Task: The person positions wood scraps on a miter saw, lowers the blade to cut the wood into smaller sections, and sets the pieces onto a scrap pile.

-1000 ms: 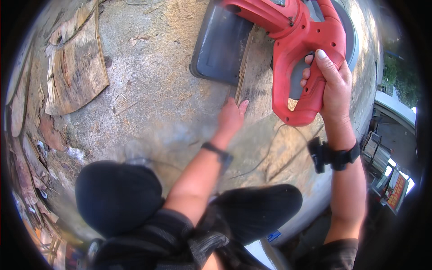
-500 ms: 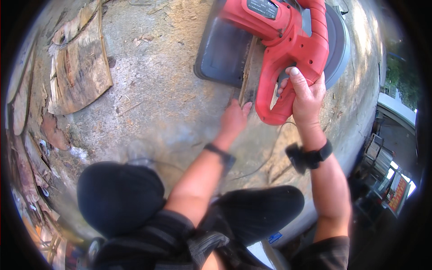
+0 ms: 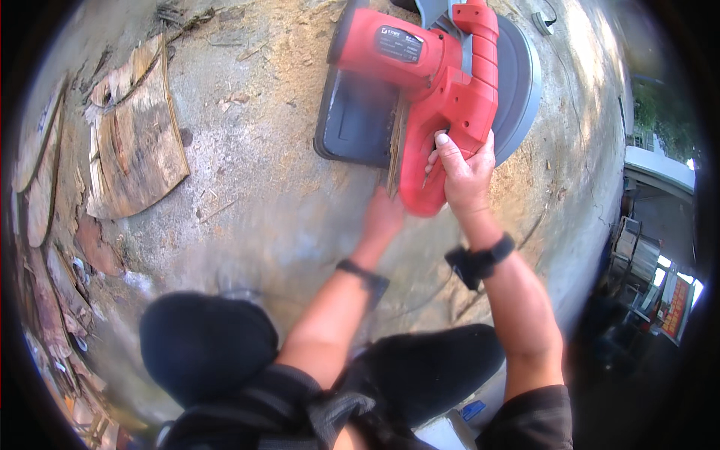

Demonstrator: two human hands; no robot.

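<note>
A red chop saw (image 3: 394, 34) with a round grey blade guard (image 3: 517, 86) and a dark base (image 3: 352, 124) stands on the ground ahead. My right hand (image 3: 469, 180) is wrapped round its loop handle, with the thumb across the top and the fingers inside the loop. To the left of that handle, a narrow strip of wood (image 3: 394, 154) lies along the side of the base. My left hand (image 3: 384, 217), slightly blurred, grips the near end of this strip. The saw body hides the strip's far end and the blade.
Broken plywood (image 3: 139, 135) lies on the concrete at the left, with several wood scraps (image 3: 45, 292) piled along the edge. Sawdust (image 3: 281, 49) surrounds the saw. A thin cord (image 3: 424, 300) runs near my knees. Beyond, at the right, stands a shelter with equipment (image 3: 637, 240).
My right hand and the saw's handle have moved left, closer to the wood strip and my left hand. The whole view has also shifted slightly. Both hands keep their grips.
</note>
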